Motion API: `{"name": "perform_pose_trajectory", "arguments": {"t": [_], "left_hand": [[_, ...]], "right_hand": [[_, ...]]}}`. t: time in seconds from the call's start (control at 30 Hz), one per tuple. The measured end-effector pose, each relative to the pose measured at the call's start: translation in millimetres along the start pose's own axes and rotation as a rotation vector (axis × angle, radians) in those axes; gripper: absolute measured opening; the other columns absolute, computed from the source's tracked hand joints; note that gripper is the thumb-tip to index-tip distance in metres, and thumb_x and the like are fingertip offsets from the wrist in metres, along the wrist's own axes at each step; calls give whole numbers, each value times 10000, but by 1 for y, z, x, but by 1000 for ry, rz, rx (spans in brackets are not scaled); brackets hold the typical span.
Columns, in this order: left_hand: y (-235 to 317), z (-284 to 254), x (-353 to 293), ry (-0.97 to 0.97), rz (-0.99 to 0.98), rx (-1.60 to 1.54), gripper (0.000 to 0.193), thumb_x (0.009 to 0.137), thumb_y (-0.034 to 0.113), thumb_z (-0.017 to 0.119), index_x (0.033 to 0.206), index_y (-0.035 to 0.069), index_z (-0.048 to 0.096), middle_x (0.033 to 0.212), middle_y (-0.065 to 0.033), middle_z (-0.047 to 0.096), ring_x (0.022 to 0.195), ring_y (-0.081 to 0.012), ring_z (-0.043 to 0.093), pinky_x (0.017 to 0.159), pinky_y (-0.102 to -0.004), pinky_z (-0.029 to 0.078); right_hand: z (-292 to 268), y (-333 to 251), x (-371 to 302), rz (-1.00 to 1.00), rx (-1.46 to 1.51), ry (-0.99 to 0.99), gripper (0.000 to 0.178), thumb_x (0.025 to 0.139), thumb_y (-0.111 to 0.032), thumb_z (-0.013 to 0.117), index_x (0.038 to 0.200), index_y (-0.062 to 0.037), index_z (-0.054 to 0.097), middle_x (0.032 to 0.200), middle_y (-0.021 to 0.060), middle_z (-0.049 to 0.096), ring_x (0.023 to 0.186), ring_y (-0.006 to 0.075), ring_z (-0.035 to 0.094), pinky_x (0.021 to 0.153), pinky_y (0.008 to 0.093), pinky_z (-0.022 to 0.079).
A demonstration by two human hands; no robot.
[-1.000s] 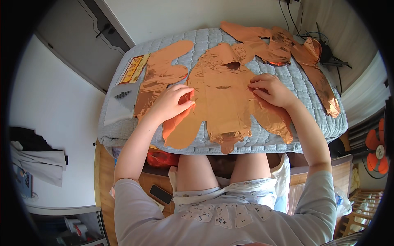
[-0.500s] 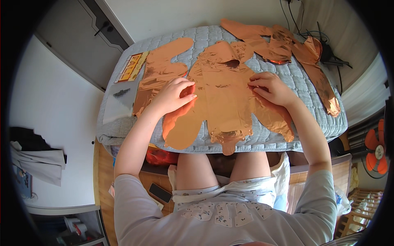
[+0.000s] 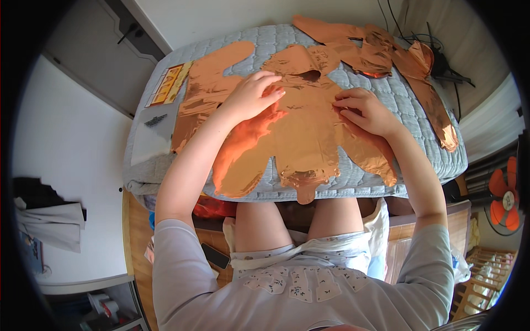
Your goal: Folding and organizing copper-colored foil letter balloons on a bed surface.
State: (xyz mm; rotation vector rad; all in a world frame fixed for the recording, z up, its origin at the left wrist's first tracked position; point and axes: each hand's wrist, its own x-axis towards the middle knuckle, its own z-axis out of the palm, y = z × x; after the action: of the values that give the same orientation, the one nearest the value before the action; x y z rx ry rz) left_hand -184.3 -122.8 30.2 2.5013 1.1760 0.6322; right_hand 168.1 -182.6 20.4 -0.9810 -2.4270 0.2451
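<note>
A flat, wrinkled copper-coloured foil balloon [image 3: 306, 124] lies spread on the quilted bed in front of me, with rounded lobes and a small tab at its near end. My left hand [image 3: 256, 95] is over its upper left part, fingers and thumb bent round the foil. Beneath that hand the left edge is lifted, showing a bright orange-red side. At the right edge my right hand [image 3: 364, 112] pinches the foil between fingers and thumb. Another flat copper foil balloon [image 3: 212, 77] lies to the left, partly behind my left forearm.
More copper foil balloons [image 3: 375, 52] lie at the back right of the bed [image 3: 425, 171]. On the left are a yellow printed card [image 3: 170, 84] and a clear plastic bag [image 3: 152, 135]. Black cables [image 3: 441, 66] sit beyond the right corner. An orange-bladed fan [image 3: 503, 201] stands at right.
My left hand has moved forward and slightly right, raising the balloon's left edge so more orange-red side shows. My right hand stays at the right edge. The view has shifted slightly.
</note>
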Motion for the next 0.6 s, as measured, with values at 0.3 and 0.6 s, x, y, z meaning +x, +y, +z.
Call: {"name": "perform_pose_trajectory", "arguments": {"t": [0.3,0.6], "left_hand": [[-15,18,9,60,-18,-148,601,1015,500,570,1445,80,541,1537,-144,460,1442,-322,402,1164,-443,384],[-2,24,7,99,49,51,603,1017,445,581,1481,69,494,1584,-163,391,1458,-360,369,1178,-463,361]], "right_hand": [[-1,-5,-1,26,-20,-16,295,908,-134,667,1179,-34,726,1275,148,662,1182,339,606,1034,443,454],[-1,-2,-1,55,2,-39,310,903,-117,677,1199,-35,720,1288,149,652,1194,334,597,1048,438,442]]}}
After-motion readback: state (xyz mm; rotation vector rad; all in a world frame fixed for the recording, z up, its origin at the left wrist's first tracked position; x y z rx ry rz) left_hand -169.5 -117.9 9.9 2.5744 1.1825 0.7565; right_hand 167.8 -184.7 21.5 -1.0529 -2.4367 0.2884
